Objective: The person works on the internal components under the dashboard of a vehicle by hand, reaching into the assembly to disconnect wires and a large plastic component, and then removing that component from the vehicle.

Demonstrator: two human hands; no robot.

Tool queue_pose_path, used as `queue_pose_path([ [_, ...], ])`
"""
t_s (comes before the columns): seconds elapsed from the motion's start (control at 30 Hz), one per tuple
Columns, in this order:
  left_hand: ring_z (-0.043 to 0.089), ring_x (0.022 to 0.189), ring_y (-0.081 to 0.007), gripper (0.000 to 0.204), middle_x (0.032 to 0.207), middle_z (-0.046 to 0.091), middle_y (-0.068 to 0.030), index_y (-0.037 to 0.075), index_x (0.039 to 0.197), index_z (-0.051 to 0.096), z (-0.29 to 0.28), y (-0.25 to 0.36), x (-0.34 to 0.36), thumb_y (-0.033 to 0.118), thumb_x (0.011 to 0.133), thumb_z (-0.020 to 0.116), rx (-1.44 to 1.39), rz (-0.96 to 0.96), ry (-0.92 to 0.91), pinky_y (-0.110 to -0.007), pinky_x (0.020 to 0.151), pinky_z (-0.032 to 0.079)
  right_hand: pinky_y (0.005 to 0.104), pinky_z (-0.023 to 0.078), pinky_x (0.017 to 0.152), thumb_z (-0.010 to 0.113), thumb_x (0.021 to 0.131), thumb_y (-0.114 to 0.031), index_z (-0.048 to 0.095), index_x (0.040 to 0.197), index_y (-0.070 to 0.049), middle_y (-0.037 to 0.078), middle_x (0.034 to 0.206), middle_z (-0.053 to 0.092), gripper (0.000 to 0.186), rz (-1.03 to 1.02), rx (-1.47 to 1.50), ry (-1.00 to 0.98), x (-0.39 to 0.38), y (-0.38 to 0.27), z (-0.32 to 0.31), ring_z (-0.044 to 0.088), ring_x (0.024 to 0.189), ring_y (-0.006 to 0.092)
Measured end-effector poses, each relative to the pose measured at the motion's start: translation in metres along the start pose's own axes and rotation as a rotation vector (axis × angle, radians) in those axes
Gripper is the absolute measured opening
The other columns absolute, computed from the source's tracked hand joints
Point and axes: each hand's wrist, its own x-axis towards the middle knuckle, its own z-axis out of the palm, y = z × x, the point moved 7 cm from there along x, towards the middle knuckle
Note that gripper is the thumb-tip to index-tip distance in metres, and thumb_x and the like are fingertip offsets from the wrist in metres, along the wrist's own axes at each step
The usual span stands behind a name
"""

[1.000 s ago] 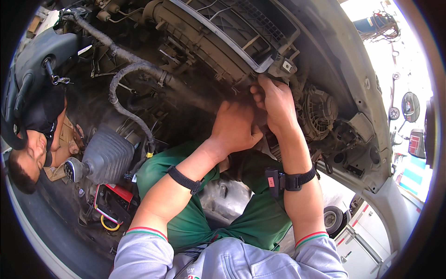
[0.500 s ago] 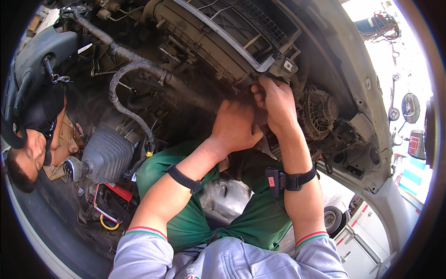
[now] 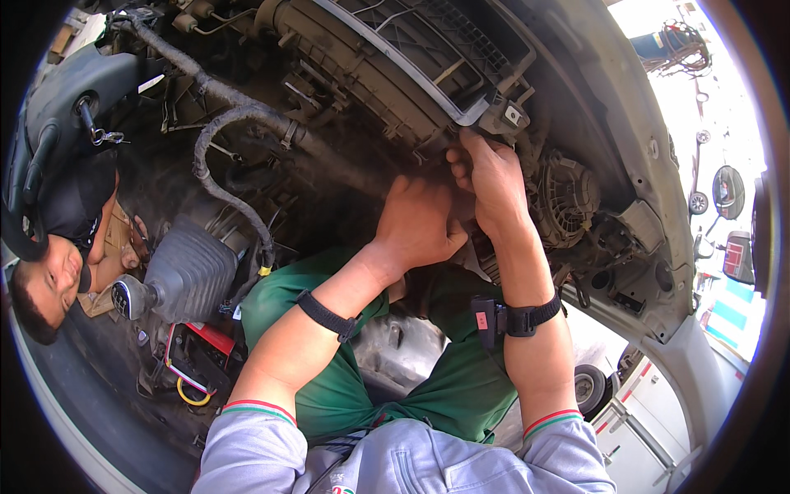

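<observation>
I am under a stripped car dashboard. A large dusty plastic heater housing [image 3: 387,78] with a grey grille hangs overhead. My right hand [image 3: 487,177] reaches up to the housing's lower corner, fingers curled around its edge beside a grey connector clip [image 3: 508,115]. My left hand [image 3: 421,222] is pressed just left of it, fingers tucked behind the housing; what they hold is hidden. Both wrists wear black straps. A round blower fan [image 3: 566,198] sits right of my right hand.
A wrapped wiring loom [image 3: 218,177] loops down at left toward the ribbed gear-lever boot [image 3: 191,267]. Another person [image 3: 58,263] lies at far left below the steering wheel [image 3: 37,165]. My green trousers [image 3: 346,362] fill the middle. Parked vehicles [image 3: 724,198] show outside at right.
Both hands stay at the same corner of the housing; only slight shifts of the fingers and of the view are visible.
</observation>
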Motion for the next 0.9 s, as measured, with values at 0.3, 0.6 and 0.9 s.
queue_pose_path([
  [0.3,0.060,0.074,-0.0286,0.028,0.075,0.064,-0.0126,0.004,0.079,0.060,0.005,-0.001,-0.001,0.029,0.068,0.063,0.032,-0.008,-0.054,-0.042,0.073,0.042,0.0269,0.043,0.063,0.062,0.098,-0.028,0.068,0.092,-0.001,0.002,0.080,0.065,0.028,-0.010,-0.007,0.007,0.000,-0.002,0.000,0.052,0.066,0.0095],
  [0.6,0.061,0.076,-0.0286,0.036,0.080,0.065,-0.0115,0.003,0.089,0.064,0.004,0.000,-0.001,0.035,0.073,0.067,0.044,0.021,-0.040,-0.042,0.073,0.041,0.0287,0.050,0.076,0.059,0.100,-0.030,0.062,0.112,0.001,0.009,0.101,0.066,0.033,0.092,0.149,-0.035,-0.005,0.008,0.010,0.062,0.087,0.0147],
  [0.9,0.061,0.077,-0.0301,0.039,0.082,0.067,-0.0119,0.004,0.089,0.063,0.001,0.001,0.001,0.042,0.077,0.069,-0.012,0.009,-0.007,-0.043,0.073,0.041,0.0338,0.051,0.090,0.058,0.100,-0.028,0.057,0.124,0.006,0.013,0.113,0.060,0.042,0.088,0.162,-0.013,0.001,0.019,0.014,0.061,0.098,0.0229],
])
